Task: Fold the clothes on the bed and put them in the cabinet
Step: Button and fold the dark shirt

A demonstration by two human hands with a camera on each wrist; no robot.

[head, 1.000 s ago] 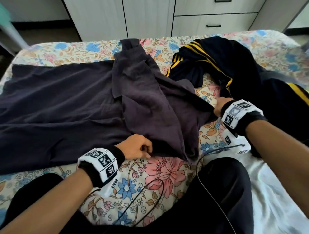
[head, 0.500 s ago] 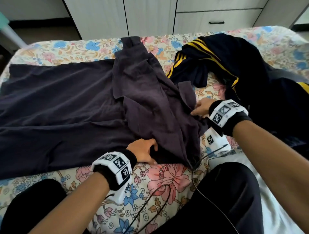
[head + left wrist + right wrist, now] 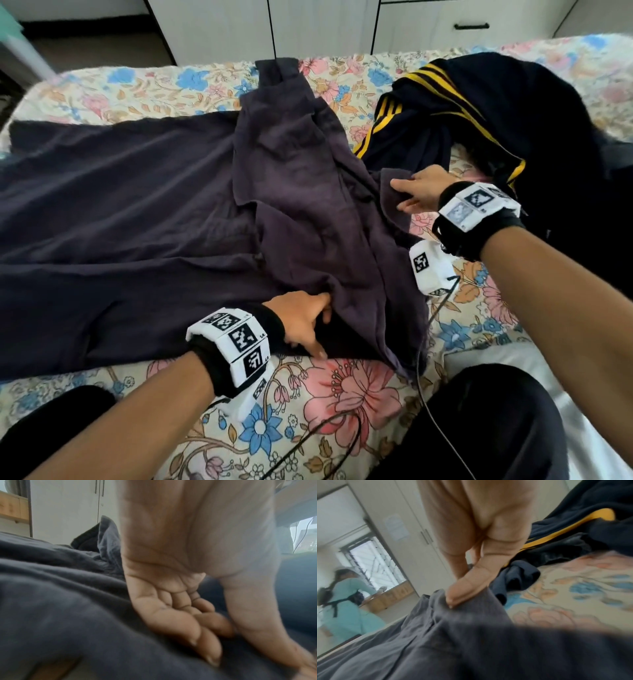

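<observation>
Dark shirt [image 3: 301, 205] is spread on the bed [image 3: 346, 387], long axis running away from the person. Its right edge is pinched by the right hand [image 3: 419, 193]. The near hem is pressed by the left hand [image 3: 303, 318], fingers extended, together. Cabinet [image 3: 325, 27] lies beyond.

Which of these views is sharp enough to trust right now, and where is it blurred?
Head view: sharp, evenly daylit, edges bent by the wide lens. Left wrist view: left hand in focus, grey garment in front smeared. Right wrist view: thumb clear on the cloth, bottom foreground and floral sheet blurred.
</observation>
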